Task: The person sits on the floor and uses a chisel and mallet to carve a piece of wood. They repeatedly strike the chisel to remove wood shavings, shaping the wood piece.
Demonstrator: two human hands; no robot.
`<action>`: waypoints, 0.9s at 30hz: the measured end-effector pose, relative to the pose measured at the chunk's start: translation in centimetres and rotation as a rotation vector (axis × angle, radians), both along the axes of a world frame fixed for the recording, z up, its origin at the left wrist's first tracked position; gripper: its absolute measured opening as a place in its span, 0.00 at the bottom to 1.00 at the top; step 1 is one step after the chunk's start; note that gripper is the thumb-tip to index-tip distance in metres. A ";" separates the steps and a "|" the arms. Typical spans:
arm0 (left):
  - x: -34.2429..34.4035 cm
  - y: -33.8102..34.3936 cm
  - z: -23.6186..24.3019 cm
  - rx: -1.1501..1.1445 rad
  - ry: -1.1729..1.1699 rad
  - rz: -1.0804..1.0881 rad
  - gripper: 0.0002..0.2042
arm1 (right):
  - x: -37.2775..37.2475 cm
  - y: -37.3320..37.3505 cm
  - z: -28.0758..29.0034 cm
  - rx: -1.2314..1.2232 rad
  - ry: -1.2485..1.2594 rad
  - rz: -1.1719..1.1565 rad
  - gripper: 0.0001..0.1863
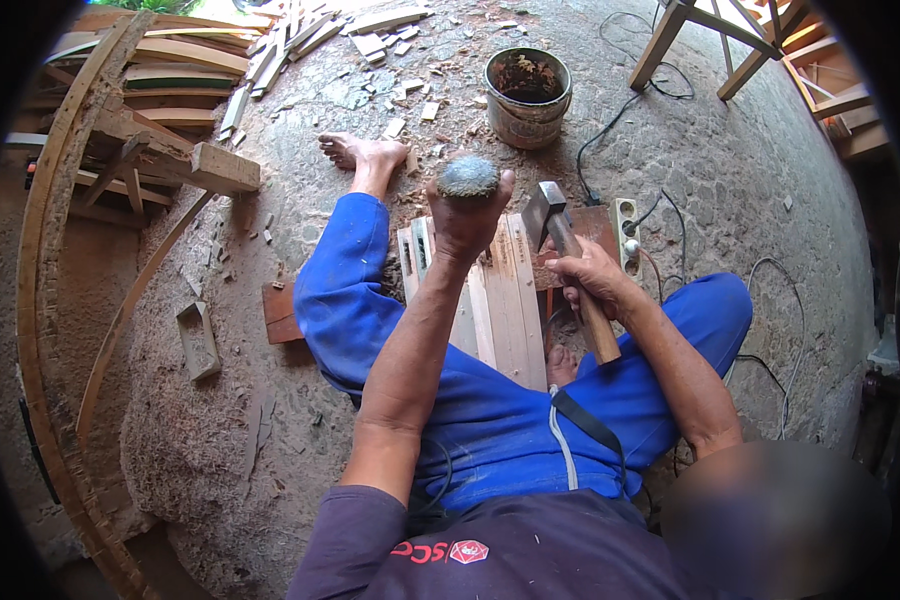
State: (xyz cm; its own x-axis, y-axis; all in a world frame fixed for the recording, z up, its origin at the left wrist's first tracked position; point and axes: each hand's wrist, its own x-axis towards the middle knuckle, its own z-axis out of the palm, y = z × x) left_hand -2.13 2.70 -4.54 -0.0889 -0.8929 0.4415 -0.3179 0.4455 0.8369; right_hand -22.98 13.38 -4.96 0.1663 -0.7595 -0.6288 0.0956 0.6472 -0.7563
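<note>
My left hand (467, 225) is raised and wrapped round an upright tool. Only the tool's round, grey, rough top (468, 178) shows, so its kind is hidden from above. In my right hand (592, 275) is a hammer (595, 328), gripped by its wooden handle with the metal head pointing away from me, just right of the left fist. Beneath both hands, several pale wooden strips (510, 300) lie side by side between my legs. The strip ends under the left fist are partly covered. Any contact between the left hand's tool and the wood is hidden.
A dirty bucket (526, 132) stands ahead. To the right are a power strip (627, 238) with cables and a wooden stand's legs (658, 48). Left lie a small wooden box (199, 343), a reddish block (282, 313) and a curved wooden frame (45, 200). Offcuts (368, 45) litter the floor.
</note>
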 end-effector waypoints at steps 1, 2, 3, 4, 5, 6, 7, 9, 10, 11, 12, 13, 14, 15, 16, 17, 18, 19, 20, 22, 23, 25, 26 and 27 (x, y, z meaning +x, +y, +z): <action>-0.7 0.4 1.1 0.029 0.028 -0.034 0.13 | 0.2 -0.1 0.4 -0.031 0.021 -0.007 0.24; -1.2 0.2 1.3 -0.070 0.042 -0.030 0.12 | 0.4 -0.3 0.8 -0.063 0.043 -0.014 0.24; -1.7 -0.1 1.6 -0.170 0.052 -0.023 0.12 | 0.6 -0.2 1.3 -0.096 0.066 -0.021 0.25; -1.7 -0.2 2.6 -0.114 0.095 -0.107 0.11 | 0.5 0.2 2.4 -0.127 0.093 -0.034 0.26; -1.0 -0.5 2.0 -0.058 0.056 -0.084 0.11 | 0.7 0.5 3.5 -0.160 0.117 -0.041 0.27; 0.0 -0.9 0.6 -0.003 0.018 -0.063 0.12 | 0.7 0.9 4.4 -0.215 0.166 -0.037 0.28; 0.4 -1.0 0.0 0.030 0.006 -0.039 0.12 | 0.6 1.4 5.0 -0.270 0.213 -0.037 0.29; 1.8 -1.0 -1.3 0.099 -0.022 0.021 0.13 | 1.0 2.0 7.6 -0.360 0.398 0.025 0.32; 1.4 -0.9 -0.8 0.043 -0.036 0.027 0.11 | 1.1 2.2 8.3 -0.445 0.463 0.039 0.31; 0.9 -0.8 -0.2 -0.015 -0.052 0.030 0.09 | 1.1 2.3 8.8 -0.530 0.527 0.056 0.30; 0.1 -0.6 0.3 -0.031 0.042 -0.028 0.09 | 1.3 2.3 9.0 -0.620 0.572 0.073 0.31; -0.9 -0.4 1.5 -0.049 0.137 -0.090 0.09 | 1.2 2.2 9.3 -0.714 0.624 0.086 0.31; -1.1 -0.6 1.6 -0.323 -0.062 -0.083 0.07 | 1.7 2.1 10.3 -0.715 0.638 0.107 0.31; -1.3 -0.5 1.7 -0.258 0.066 -0.147 0.06 | 2.3 1.9 11.8 -0.716 0.654 0.127 0.32; -1.4 -0.2 2.0 -0.191 0.190 -0.214 0.05 | 2.8 1.8 13.0 -0.716 0.667 0.144 0.33; -0.9 -0.2 1.7 -0.095 0.232 -0.205 0.05 | 3.3 1.8 14.0 -0.761 0.682 0.153 0.35; -0.1 -0.2 1.3 0.001 0.274 -0.195 0.06 | 3.5 1.6 14.9 -0.852 0.709 0.172 0.35; 0.6 0.0 1.5 0.039 0.268 -0.209 0.06 | 3.7 1.4 15.6 -0.939 0.734 0.194 0.35; 0.7 0.3 2.1 0.101 0.278 -0.215 0.06 | 3.8 1.1 16.4 -1.024 0.763 0.217 0.35; 0.9 0.0 1.2 0.024 0.198 -0.148 0.07 | 4.3 0.6 18.2 -1.240 0.841 0.185 0.35; 0.9 0.0 0.9 0.010 0.143 -0.132 0.08 | 4.5 0.5 19.3 -1.295 0.884 0.168 0.35; 0.6 0.0 1.0 -0.021 0.034 -0.102 0.12 | 4.6 0.3 20.4 -1.362 0.973 0.152 0.35; 0.3 0.2 1.2 -0.030 0.126 -0.113 0.12 | 4.6 0.3 20.3 -1.292 1.030 0.227 0.35; 0.0 0.5 1.5 -0.039 0.218 -0.123 0.12 | 4.6 0.2 20.1 -1.219 1.085 0.301 0.35</action>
